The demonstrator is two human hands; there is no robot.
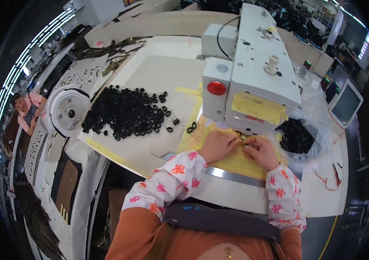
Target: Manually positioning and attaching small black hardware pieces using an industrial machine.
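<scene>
Under the head of a white sewing machine, my two hands come close together at the needle area. My left hand has its fingers drawn together, and what they hold, if anything, is hidden. Thumb and forefinger of my right hand pinch a small black piece just beside the left fingertips; its shape is too small to tell. Left of the machine lies a large heap of small black ring-shaped pieces with loose threads. A couple of black rings on trailing thread lie near my left hand.
A clear plastic bag holding more black pieces is right of the machine. Red-handled snips lie beyond my right arm. A white fan stands at the left, a screen at the right. Another person sits far left.
</scene>
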